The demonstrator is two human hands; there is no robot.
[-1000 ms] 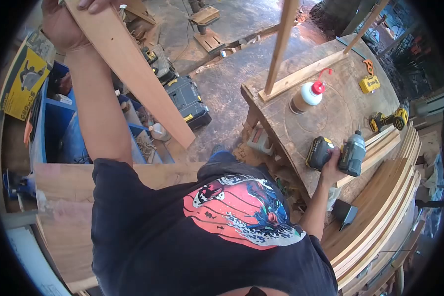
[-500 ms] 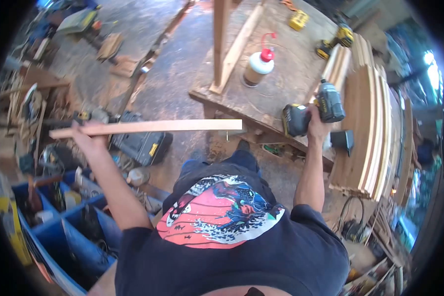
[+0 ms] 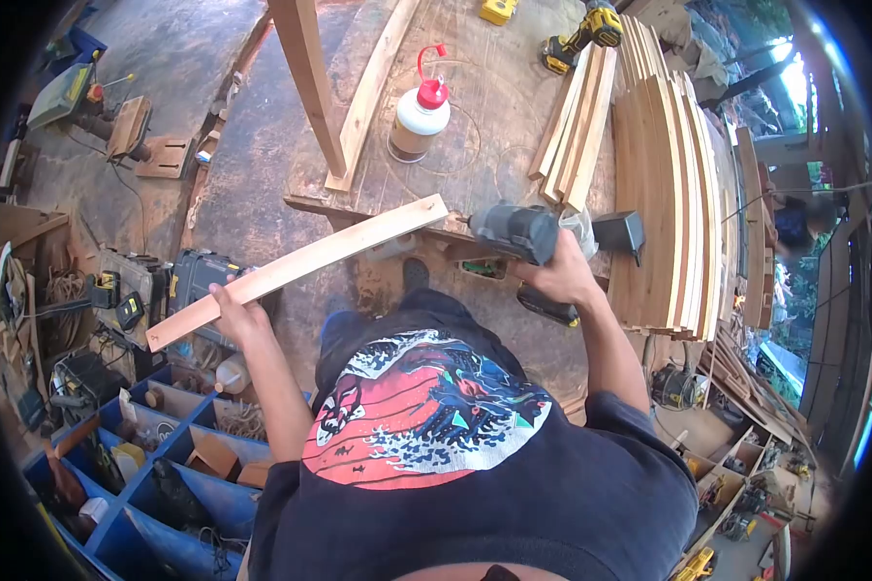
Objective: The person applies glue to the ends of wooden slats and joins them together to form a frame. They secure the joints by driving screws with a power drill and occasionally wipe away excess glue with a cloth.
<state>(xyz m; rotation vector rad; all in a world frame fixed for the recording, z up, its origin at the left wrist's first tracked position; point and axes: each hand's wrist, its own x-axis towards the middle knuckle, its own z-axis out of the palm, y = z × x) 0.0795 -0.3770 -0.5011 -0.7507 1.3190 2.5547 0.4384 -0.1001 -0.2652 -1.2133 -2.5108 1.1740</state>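
My left hand [image 3: 240,318] grips a pale wooden strip [image 3: 320,261] near its lower left end, thumb over the edge. The strip slants up to the right, its broad face showing, with small dark marks near the ends. My right hand [image 3: 564,276] is wrapped round the handle of a cordless impact driver [image 3: 513,230]. The driver points left, its nose close to the strip's far end with a small gap visible. Beyond them, a white glue bottle [image 3: 421,121] with a red cap stands on the wooden workbench [image 3: 494,131].
Long boards [image 3: 649,203] are stacked at the right, beside several narrower strips [image 3: 576,126]. A yellow and black drill [image 3: 586,37] lies at the back. An upright post [image 3: 310,82] rises from the bench. A blue divided crate [image 3: 155,465] sits lower left, near a black tool case [image 3: 199,279].
The strip has tilted, its right end rising and its left end dropping, and its broad face now shows. The driver has moved left and turned to point at the strip. The view has shifted right.
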